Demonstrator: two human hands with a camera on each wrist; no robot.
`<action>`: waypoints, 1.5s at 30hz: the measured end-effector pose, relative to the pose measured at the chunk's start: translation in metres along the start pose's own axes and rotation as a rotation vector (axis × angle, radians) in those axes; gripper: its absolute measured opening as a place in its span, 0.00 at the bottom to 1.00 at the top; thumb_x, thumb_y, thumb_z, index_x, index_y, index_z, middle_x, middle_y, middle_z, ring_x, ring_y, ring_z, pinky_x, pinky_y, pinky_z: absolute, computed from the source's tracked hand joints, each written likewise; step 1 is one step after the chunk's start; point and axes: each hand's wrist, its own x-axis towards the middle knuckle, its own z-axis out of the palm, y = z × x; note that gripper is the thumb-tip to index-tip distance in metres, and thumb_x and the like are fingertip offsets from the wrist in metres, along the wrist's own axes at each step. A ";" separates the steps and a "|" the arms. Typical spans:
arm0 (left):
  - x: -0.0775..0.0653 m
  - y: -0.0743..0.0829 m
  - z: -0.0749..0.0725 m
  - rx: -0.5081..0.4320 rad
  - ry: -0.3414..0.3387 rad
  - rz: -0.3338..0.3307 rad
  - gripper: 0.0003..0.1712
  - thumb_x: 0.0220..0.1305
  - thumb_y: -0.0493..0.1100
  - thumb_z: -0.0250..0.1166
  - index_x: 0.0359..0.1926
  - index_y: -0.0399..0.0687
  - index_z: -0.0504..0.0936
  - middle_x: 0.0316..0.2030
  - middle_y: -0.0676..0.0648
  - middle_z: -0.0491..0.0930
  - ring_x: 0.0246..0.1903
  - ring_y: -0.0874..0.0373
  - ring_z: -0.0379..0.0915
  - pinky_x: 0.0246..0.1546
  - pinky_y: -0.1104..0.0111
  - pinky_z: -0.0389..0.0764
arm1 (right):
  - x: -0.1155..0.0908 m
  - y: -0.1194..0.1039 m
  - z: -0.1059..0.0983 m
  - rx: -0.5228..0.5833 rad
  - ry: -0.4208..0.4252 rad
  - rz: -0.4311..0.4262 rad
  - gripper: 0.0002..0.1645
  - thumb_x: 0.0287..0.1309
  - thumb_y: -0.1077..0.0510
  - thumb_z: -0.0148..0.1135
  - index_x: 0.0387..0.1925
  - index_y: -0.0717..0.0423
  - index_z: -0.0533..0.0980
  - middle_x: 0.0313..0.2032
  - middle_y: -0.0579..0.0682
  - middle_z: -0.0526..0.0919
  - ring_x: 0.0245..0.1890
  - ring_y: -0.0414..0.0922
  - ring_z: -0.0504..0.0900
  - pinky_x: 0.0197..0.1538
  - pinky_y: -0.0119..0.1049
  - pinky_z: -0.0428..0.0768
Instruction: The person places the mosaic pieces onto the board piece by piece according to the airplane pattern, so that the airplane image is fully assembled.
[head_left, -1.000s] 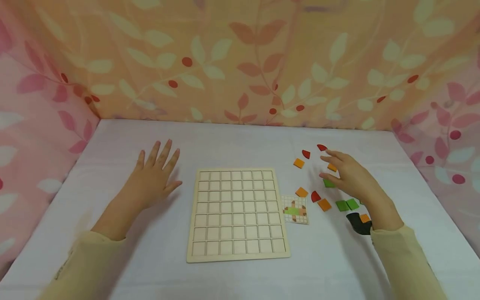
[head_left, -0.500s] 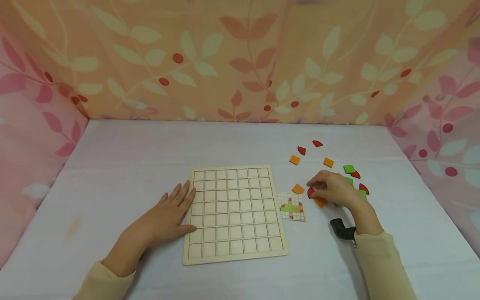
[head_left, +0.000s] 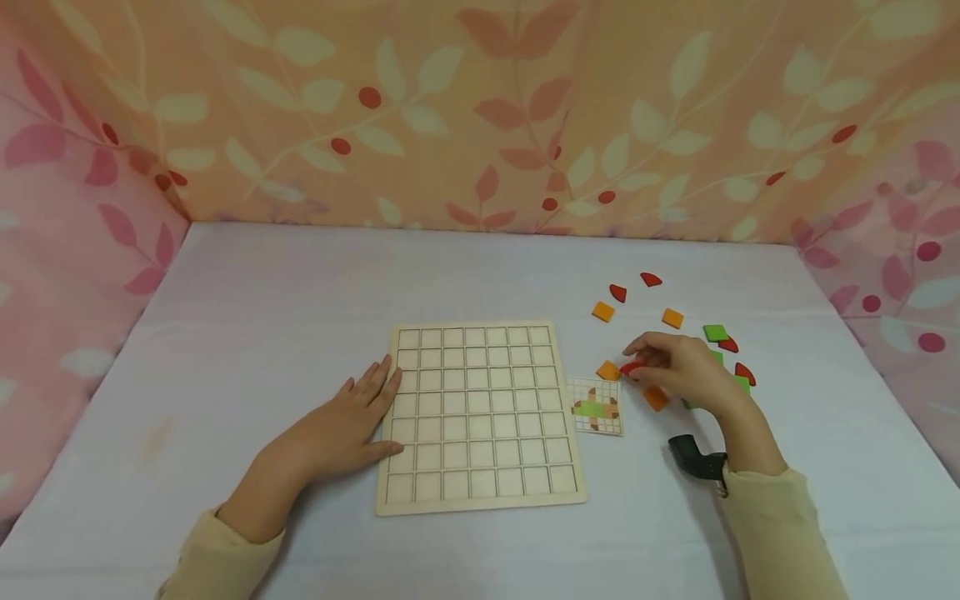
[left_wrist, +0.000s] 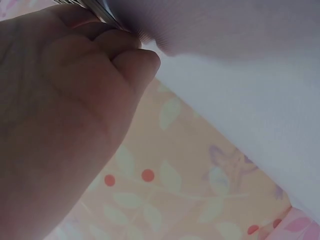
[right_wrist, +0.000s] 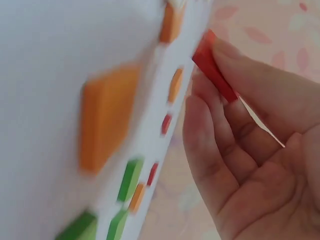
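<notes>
My left hand (head_left: 341, 433) rests on the left rim of a pale wooden grid board (head_left: 480, 502), fingers straight. In the left wrist view that hand (left_wrist: 75, 95) partly hides the board's edge. My right hand (head_left: 686, 371) pinches a red quarter-circle tile (right_wrist: 215, 67) between thumb and fingers, lifted off the cloth. Right below it lie an orange square tile (head_left: 656, 398) and, to the left, another orange tile (head_left: 608, 370). A small pattern card (head_left: 596, 408), printed with a green, orange and brown figure on a grid, lies against the board's right side.
More red quarter-circle tiles (head_left: 651, 279), orange squares (head_left: 672, 318) and green squares (head_left: 716, 333) lie scattered at the right. A black bent, pipe-like object (head_left: 693, 458) sits by the right wrist. A floral curtain (head_left: 420, 117) stands behind the white-covered table (head_left: 300, 283).
My left hand has come down and right onto the board's edge. My right hand has lowered to the tiles, and the red quarter-circle tile is now pinched and raised.
</notes>
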 end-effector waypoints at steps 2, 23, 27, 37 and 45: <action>0.001 0.001 -0.002 0.001 -0.004 -0.005 0.51 0.63 0.56 0.61 0.72 0.33 0.44 0.72 0.34 0.35 0.71 0.40 0.35 0.66 0.45 0.46 | 0.003 -0.007 0.002 0.037 0.014 -0.018 0.13 0.54 0.64 0.67 0.43 0.58 0.81 0.37 0.51 0.82 0.35 0.46 0.79 0.37 0.27 0.78; -0.001 -0.001 -0.005 -0.015 0.001 -0.009 0.51 0.63 0.56 0.61 0.72 0.33 0.44 0.72 0.34 0.36 0.70 0.39 0.35 0.66 0.45 0.45 | 0.045 -0.060 0.033 0.254 -0.075 -0.146 0.07 0.57 0.66 0.62 0.38 0.58 0.82 0.37 0.50 0.82 0.34 0.46 0.79 0.36 0.34 0.79; -0.002 -0.001 -0.005 -0.020 0.000 -0.007 0.51 0.63 0.55 0.62 0.72 0.32 0.44 0.72 0.34 0.36 0.70 0.39 0.35 0.66 0.45 0.45 | 0.055 -0.071 0.040 0.270 -0.104 -0.178 0.08 0.58 0.67 0.61 0.38 0.58 0.83 0.37 0.50 0.83 0.33 0.45 0.79 0.38 0.33 0.79; -0.002 -0.001 -0.002 -0.028 -0.004 -0.013 0.51 0.63 0.55 0.62 0.72 0.33 0.44 0.72 0.35 0.36 0.71 0.40 0.35 0.67 0.46 0.46 | 0.072 -0.092 0.056 0.282 -0.157 -0.208 0.05 0.55 0.64 0.66 0.35 0.57 0.83 0.33 0.47 0.84 0.30 0.43 0.78 0.36 0.35 0.76; -0.002 0.000 -0.001 -0.026 -0.005 -0.018 0.51 0.62 0.54 0.62 0.72 0.33 0.45 0.72 0.35 0.36 0.71 0.40 0.35 0.67 0.46 0.46 | 0.087 -0.102 0.070 0.312 -0.174 -0.252 0.07 0.55 0.66 0.65 0.37 0.60 0.84 0.38 0.50 0.84 0.38 0.43 0.81 0.42 0.35 0.78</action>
